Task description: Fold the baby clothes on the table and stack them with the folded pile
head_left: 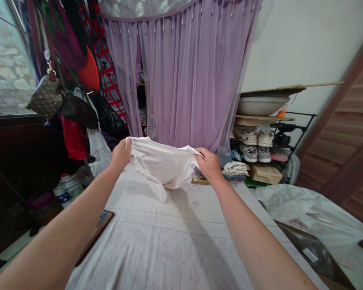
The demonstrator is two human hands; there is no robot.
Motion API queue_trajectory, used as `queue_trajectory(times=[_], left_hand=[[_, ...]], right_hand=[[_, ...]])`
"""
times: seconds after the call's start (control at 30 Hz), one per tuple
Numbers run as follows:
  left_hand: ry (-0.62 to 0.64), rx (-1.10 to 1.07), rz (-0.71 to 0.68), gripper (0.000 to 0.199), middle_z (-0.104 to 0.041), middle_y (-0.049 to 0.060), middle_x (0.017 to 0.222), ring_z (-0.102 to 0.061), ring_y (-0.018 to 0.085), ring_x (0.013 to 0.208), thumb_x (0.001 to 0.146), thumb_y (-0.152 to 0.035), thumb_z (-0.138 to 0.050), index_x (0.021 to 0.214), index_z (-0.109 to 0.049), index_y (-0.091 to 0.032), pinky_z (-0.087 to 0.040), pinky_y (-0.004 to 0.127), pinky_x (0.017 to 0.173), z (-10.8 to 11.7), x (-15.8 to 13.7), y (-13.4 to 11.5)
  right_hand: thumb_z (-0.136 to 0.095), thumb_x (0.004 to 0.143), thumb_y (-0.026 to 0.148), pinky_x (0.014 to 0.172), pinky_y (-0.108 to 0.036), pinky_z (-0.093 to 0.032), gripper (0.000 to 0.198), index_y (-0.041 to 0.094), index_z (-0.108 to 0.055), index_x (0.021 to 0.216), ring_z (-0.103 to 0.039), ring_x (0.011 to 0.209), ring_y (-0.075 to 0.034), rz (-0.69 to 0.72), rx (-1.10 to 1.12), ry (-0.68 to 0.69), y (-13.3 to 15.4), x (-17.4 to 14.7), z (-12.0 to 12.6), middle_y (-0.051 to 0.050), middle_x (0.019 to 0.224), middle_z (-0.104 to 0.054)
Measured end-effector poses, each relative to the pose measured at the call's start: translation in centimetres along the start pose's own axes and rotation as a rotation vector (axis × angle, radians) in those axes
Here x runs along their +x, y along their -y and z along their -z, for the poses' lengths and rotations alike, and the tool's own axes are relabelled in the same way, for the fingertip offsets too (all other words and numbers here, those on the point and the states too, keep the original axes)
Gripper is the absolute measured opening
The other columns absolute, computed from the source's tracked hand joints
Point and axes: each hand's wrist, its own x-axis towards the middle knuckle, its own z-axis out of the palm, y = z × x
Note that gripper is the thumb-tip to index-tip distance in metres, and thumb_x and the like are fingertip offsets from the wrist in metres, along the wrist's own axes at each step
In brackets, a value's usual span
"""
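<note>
A white garment (166, 161) is stretched between my two hands, above a bed or table covered with a pale patterned cloth (157, 245). My left hand (121, 154) is closed on its upper left corner. At the upper right corner, my right hand (210, 164) pinches the fabric between thumb and fingers. The garment's lower part hangs loose in folds, with one end drooping close to the cloth. Its exact kind I cannot make out. Behind my left forearm a flat dark-edged device (104, 221), like a tablet, is partly hidden.
Folded clothes (235, 169) lie at the far right end of the covered surface. A rack with shoes (257, 153) and a basin (261, 105) stands beyond. Purple curtains (184, 80) hang behind. Bags (46, 96) hang at left above a plastic bottle (71, 186).
</note>
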Motion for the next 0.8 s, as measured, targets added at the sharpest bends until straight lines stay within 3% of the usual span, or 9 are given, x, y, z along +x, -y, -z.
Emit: queue_trajectory(times=[0.1, 0.2, 0.37, 0.63, 0.8], left_hand=[[0.045, -0.162, 0.128, 0.028, -0.057, 0.002, 0.078, -0.053, 0.012, 0.065, 0.091, -0.042, -0.043, 0.092, -0.058, -0.019, -0.049, 0.019, 0.047, 0.4, 1.2, -2.3], [0.116, -0.313, 0.152, 0.026, -0.061, 0.004, 0.096, -0.058, 0.013, 0.082, 0.091, -0.042, -0.044, 0.096, -0.058, -0.020, -0.058, 0.025, 0.061, 0.2, 1.7, -4.1], [0.096, -0.294, 0.109, 0.028, -0.061, 0.005, 0.096, -0.059, 0.014, 0.085, 0.090, -0.043, -0.048, 0.098, -0.059, -0.018, -0.060, 0.033, 0.068, -0.5, 1.9, -5.3], [0.069, -0.281, 0.135, 0.028, -0.062, 0.005, 0.093, -0.060, 0.012, 0.082, 0.090, -0.041, -0.049, 0.098, -0.060, -0.017, -0.059, 0.030, 0.070, -0.4, 1.7, -5.2], [-0.005, -0.309, 0.103, 0.028, -0.063, 0.006, 0.095, -0.061, 0.015, 0.087, 0.088, -0.041, -0.050, 0.096, -0.061, -0.016, -0.058, 0.030, 0.071, 1.2, 2.7, -6.0]], right_hand=[[-0.052, 0.083, 0.032, 0.072, -0.027, -0.043, 0.026, 0.027, -0.072, 0.098, -0.064, 0.082, -0.020, 0.067, -0.122, -0.026, 0.7, 1.1, 1.5, -0.002, 0.091, -0.074], [-0.052, 0.083, 0.031, 0.070, -0.027, -0.043, 0.026, 0.026, -0.072, 0.098, -0.063, 0.080, -0.020, 0.084, -0.184, -0.034, 0.5, 2.0, 2.3, -0.002, 0.088, -0.074], [-0.051, 0.082, 0.032, 0.068, -0.026, -0.042, 0.026, 0.023, -0.073, 0.094, -0.062, 0.079, -0.019, 0.063, -0.108, -0.004, -0.1, 3.0, 3.5, -0.002, 0.084, -0.073], [-0.053, 0.079, 0.039, 0.061, -0.024, -0.037, 0.027, 0.020, -0.073, 0.083, -0.057, 0.068, -0.016, -0.013, -0.084, -0.010, 0.0, 3.2, 4.8, 0.001, 0.069, -0.067], [-0.055, 0.076, 0.042, 0.058, -0.023, -0.037, 0.029, 0.016, -0.068, 0.074, -0.051, 0.061, -0.013, 0.024, 0.197, 0.125, 2.6, 2.8, 5.4, 0.002, 0.063, -0.061]])
